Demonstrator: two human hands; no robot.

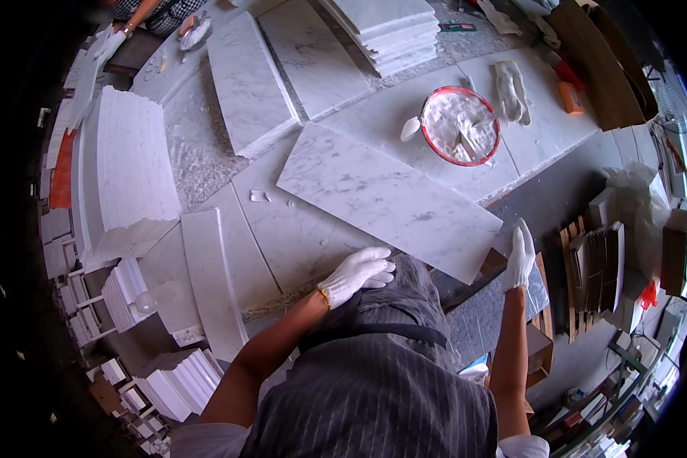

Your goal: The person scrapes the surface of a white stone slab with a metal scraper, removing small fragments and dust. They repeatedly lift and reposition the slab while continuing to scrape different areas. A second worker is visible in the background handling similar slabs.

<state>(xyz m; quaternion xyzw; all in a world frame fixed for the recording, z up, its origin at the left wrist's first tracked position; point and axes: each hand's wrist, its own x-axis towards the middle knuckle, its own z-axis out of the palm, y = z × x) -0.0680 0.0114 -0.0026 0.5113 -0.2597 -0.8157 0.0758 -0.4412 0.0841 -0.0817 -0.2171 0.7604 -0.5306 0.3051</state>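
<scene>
A white marble slab (389, 198) with grey veining lies slantwise across the table in front of me, its right end jutting past the table edge. My left hand (359, 276), in a white knit glove, is at the slab's near edge, fingers loosely extended to the right; whether they touch it I cannot tell. Beyond the slab's right end, my right hand (520, 256), also gloved, is held upright with straight fingers, apart from the stone. Behind the slab stands a red-rimmed bucket (433, 146) of white paste with a spreading tool (466, 143) stuck in it.
Marble slabs are stacked at the back (393, 34) and left (133, 160). A white glove (512, 91) and an orange box (570, 98) lie right of the bucket, near a large cardboard box (599, 65). At the far left, another person's gloved hand (111, 46) rests on stone.
</scene>
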